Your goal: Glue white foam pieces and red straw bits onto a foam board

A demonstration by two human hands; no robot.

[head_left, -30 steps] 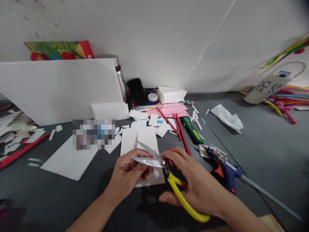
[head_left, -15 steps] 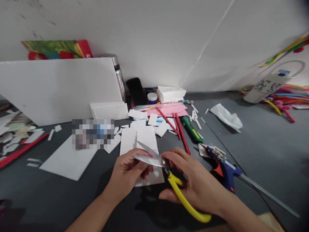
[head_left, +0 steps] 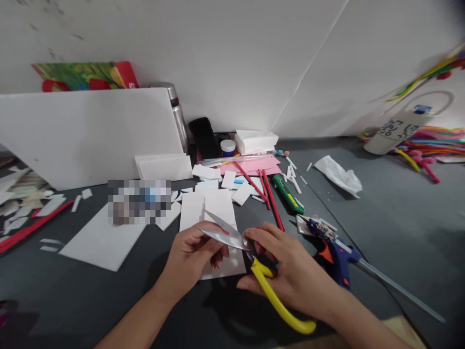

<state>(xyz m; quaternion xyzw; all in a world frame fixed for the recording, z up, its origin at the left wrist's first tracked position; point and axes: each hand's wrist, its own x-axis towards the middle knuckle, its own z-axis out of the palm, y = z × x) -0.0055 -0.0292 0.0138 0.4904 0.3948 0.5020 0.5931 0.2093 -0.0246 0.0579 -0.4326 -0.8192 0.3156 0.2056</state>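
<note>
My right hand grips yellow-handled scissors, whose silver blades stand apart and point left. My left hand is closed in a pinch on a small red piece that sits between the blades. Both hands hover over a white foam sheet on the dark grey table.
A blue hot glue gun lies right of my hand, with red sticks and a green utility knife behind. A large white board, a steel flask, pink paper, white foam scraps and coloured pipe cleaners surround the work spot.
The scissor blades have narrowed slightly around the small red piece. Both hands stay in nearly the same place.
</note>
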